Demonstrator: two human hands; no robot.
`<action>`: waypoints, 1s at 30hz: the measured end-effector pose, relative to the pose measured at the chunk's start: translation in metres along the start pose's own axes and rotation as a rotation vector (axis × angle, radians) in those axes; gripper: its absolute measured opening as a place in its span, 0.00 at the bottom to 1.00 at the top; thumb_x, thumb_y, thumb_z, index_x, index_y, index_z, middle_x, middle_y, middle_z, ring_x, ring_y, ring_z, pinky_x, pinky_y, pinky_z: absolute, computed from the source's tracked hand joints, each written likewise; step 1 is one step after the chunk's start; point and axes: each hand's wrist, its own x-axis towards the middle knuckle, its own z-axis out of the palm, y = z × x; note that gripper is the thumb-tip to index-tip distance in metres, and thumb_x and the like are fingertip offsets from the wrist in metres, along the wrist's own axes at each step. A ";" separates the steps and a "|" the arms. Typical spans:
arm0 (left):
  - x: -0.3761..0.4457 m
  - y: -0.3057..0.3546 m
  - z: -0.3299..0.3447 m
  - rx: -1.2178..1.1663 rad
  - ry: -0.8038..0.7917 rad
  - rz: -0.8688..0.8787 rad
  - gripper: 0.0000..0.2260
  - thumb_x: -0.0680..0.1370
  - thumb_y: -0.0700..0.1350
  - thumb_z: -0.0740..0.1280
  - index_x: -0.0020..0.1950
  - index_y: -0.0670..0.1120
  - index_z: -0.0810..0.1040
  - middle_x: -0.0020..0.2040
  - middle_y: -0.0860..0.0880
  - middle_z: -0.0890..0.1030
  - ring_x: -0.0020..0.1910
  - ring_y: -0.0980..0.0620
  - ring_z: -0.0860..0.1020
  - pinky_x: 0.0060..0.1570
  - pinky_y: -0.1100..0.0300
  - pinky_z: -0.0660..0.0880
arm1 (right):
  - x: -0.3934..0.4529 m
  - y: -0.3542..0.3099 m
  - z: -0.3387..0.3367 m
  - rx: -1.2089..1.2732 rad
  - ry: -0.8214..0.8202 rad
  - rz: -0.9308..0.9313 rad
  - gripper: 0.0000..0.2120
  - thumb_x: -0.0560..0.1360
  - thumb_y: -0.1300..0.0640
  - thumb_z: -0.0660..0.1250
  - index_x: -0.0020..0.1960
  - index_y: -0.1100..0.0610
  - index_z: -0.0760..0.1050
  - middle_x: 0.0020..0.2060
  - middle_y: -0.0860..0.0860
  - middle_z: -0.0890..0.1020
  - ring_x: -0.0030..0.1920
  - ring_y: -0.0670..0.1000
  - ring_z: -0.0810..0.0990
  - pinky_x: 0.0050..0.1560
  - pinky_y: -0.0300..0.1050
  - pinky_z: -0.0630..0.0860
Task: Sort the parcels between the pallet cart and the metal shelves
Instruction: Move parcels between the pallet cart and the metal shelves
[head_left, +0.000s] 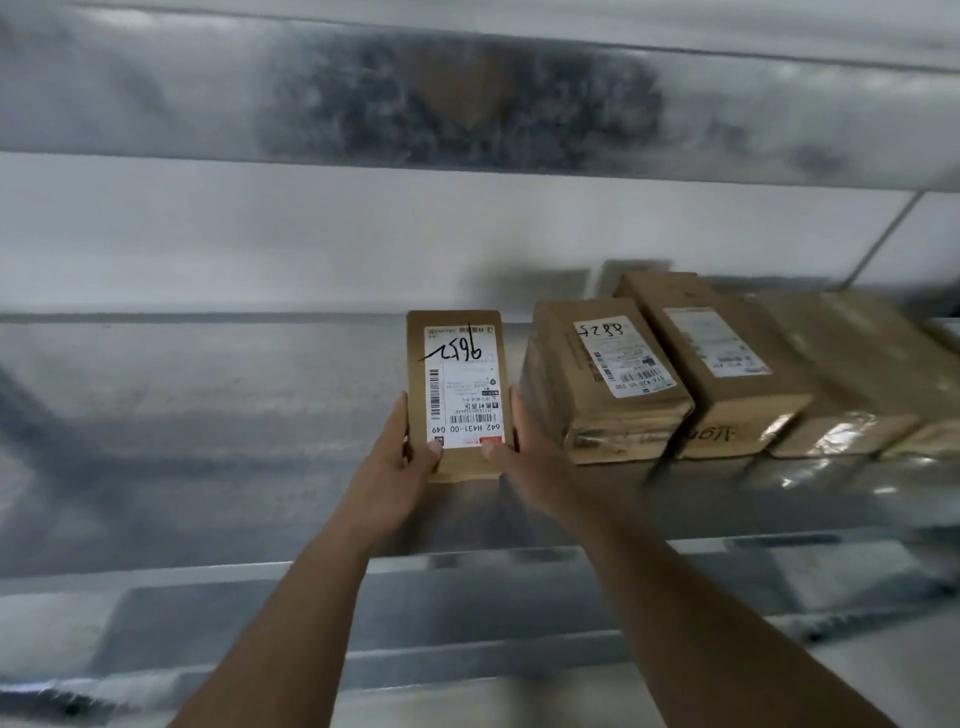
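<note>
Your left hand (397, 457) and right hand (524, 452) curl their fingers around a small labelled parcel (457, 389), placing it on the metal shelf (208, 415); next, likely slide it right beside the row of parcels (727, 374).

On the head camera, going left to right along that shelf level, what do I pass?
Bare metal shelf → left hand → held parcel, gripped at its near end → right hand → parcel marked 5288 → next labelled parcel → plain taped parcel.
</note>
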 end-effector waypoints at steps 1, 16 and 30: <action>-0.004 0.001 0.000 -0.005 -0.005 0.032 0.25 0.80 0.44 0.61 0.73 0.63 0.56 0.66 0.58 0.73 0.63 0.54 0.73 0.65 0.48 0.69 | -0.005 0.001 0.001 0.017 0.001 -0.014 0.35 0.80 0.55 0.60 0.78 0.49 0.41 0.71 0.49 0.70 0.63 0.44 0.71 0.59 0.38 0.71; -0.091 0.038 0.049 -0.046 -0.031 0.265 0.32 0.79 0.42 0.63 0.74 0.66 0.52 0.65 0.66 0.72 0.61 0.66 0.72 0.53 0.67 0.76 | -0.135 0.001 -0.043 0.070 0.108 -0.189 0.37 0.80 0.59 0.58 0.78 0.49 0.36 0.74 0.47 0.65 0.71 0.46 0.66 0.71 0.52 0.64; -0.181 0.119 0.208 0.008 -0.295 0.405 0.33 0.79 0.45 0.63 0.69 0.75 0.47 0.63 0.74 0.69 0.61 0.71 0.69 0.52 0.71 0.69 | -0.312 0.074 -0.148 0.025 0.481 -0.117 0.34 0.80 0.58 0.59 0.78 0.47 0.42 0.69 0.44 0.71 0.66 0.42 0.71 0.67 0.44 0.68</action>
